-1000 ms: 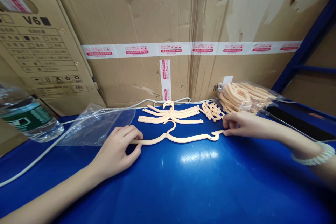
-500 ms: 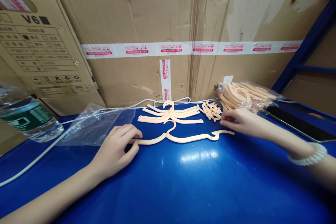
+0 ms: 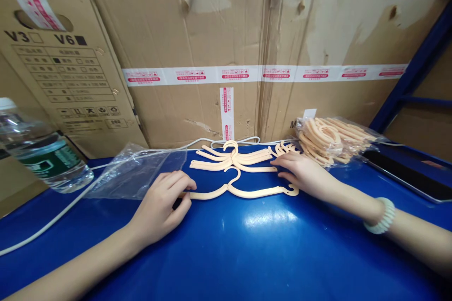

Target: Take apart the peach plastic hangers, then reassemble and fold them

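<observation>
A single peach plastic hanger (image 3: 243, 191) lies flat on the blue table (image 3: 247, 249). My left hand (image 3: 162, 204) pinches its left end between thumb and fingers. My right hand (image 3: 300, 174) lies over the hanger's right end, fingers stretched toward a small heap of peach clips (image 3: 284, 149). Whether it holds anything is hidden. Just behind the single hanger sits a stack of like hangers (image 3: 231, 157).
A clear bag of more hangers (image 3: 328, 138) sits at the right rear, a flat empty plastic bag (image 3: 136, 171) at the left. A water bottle (image 3: 42, 155) lies far left, with a white cable (image 3: 45, 225) running past. Cardboard boxes (image 3: 219, 42) wall the back. A dark tray (image 3: 406, 174) lies right.
My right hand let go of the hanger's right tip and moved left and back, over the clips beside the stack. The left hand kept its hold. The camera tilted slightly.
</observation>
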`<state>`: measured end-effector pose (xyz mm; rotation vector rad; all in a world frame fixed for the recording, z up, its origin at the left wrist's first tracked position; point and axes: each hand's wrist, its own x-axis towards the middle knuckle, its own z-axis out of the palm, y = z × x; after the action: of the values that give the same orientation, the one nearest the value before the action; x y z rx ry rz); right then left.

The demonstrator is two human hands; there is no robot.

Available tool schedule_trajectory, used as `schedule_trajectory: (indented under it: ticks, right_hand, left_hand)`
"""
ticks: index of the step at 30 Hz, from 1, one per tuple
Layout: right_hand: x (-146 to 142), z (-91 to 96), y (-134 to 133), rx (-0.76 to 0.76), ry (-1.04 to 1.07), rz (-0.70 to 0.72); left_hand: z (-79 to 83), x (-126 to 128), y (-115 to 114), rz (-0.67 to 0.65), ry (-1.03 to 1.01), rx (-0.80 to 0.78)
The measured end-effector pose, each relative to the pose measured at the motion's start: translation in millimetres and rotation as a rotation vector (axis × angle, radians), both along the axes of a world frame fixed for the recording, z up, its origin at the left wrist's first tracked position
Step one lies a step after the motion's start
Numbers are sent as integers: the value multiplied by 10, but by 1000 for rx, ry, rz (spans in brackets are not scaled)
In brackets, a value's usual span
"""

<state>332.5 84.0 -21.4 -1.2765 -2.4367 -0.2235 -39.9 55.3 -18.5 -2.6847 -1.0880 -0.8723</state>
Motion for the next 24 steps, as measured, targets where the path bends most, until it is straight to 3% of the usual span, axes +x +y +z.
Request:
schedule_trajectory:
  ticks: [6,15,19,24]
  right_hand:
    - [-30,-23,46,-38,82,64]
    - [-98,19,-25,-89,205,7]
    - [-109,130,-119,-154,378,-10]
    - [-35,214,-194,-245,635,-20]
  left_hand:
    - [15,25,-50,-55,34,82]
    - [26,98,-100,-101,-23,84]
    - [16,103,-136,-113,-55,82]
    - [9,101,-162,-27,-108,89]
